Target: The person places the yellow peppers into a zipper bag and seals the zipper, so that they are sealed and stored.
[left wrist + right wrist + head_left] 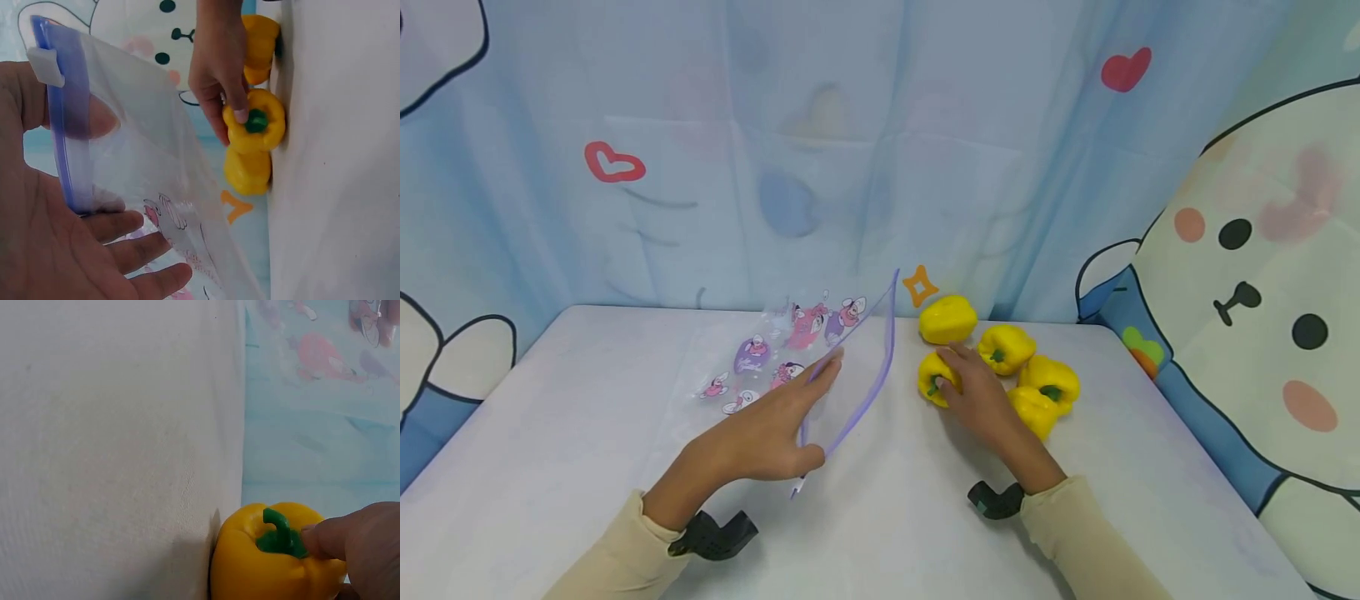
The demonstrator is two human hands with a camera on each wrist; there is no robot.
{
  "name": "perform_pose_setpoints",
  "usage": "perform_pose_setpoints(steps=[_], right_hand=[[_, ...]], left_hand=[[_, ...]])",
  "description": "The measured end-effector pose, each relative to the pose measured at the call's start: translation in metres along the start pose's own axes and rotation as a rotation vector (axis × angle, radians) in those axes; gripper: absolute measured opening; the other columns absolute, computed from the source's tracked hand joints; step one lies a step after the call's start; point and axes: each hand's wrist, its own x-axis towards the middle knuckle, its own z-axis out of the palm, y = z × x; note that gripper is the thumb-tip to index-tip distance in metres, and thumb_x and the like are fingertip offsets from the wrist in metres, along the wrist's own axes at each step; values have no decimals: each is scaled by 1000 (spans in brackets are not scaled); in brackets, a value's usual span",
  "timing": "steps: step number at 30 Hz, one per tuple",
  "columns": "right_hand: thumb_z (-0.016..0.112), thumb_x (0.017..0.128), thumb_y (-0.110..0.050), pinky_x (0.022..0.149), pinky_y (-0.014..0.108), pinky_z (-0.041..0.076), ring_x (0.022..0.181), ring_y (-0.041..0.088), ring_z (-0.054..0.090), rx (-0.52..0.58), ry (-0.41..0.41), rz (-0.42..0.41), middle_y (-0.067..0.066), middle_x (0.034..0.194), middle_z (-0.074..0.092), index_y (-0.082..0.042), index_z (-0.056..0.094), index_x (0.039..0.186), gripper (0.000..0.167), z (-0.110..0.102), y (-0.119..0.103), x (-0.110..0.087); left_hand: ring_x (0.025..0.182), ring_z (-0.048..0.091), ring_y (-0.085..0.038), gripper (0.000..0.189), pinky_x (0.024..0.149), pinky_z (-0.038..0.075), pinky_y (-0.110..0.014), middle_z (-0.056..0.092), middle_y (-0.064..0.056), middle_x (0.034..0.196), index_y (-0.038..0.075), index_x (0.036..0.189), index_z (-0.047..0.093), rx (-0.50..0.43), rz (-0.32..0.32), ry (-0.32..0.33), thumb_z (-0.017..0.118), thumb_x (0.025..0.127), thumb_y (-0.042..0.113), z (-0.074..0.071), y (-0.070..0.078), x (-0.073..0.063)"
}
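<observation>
My left hand (767,425) holds the clear zip bag (857,358) at its purple-edged mouth, which stands spread apart. In the left wrist view its thumb passes behind the purple zip edge (59,137), showing through the film, while other fingers reach out along the bag. A white slider (45,66) sits on that edge. My right hand (981,396) grips a yellow bell pepper (931,377) by its side, thumb beside the green stem (281,534). The pepper is low at the table surface; contact beneath it cannot be made out.
More yellow bell peppers lie around my right hand: one (948,319) behind it, another (1007,348) to its right, and a pair (1051,383) nearer its wrist. The white table (880,533) ends at a blue printed curtain (850,167).
</observation>
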Motion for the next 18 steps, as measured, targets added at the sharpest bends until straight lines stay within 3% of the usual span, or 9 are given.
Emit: perform_pose_setpoints(steps=[7,12,18], right_hand=[[64,94,-21,106,50,34,125,32,45,32,-15,53,18,142,45,-2,44,142,56,2,-2,-1],[66,92,-21,105,49,36,125,31,46,56,1,25,17,140,48,-3,50,139,53,2,-1,0],[68,91,-23,98,49,43,118,29,49,206,19,-2,13,136,52,-5,54,136,50,-7,-6,-4]], left_hand=[[146,8,-12,92,114,19,-44,3,5,162,7,156,11,-34,54,-56,55,76,18,-6,-1,-3],[145,9,-14,89,115,17,-45,8,1,161,6,156,13,-74,91,-84,54,77,16,-9,-4,-4],[145,11,-17,89,114,17,-46,9,-3,161,2,155,14,-67,103,-113,54,77,17,-10,-6,-2]])
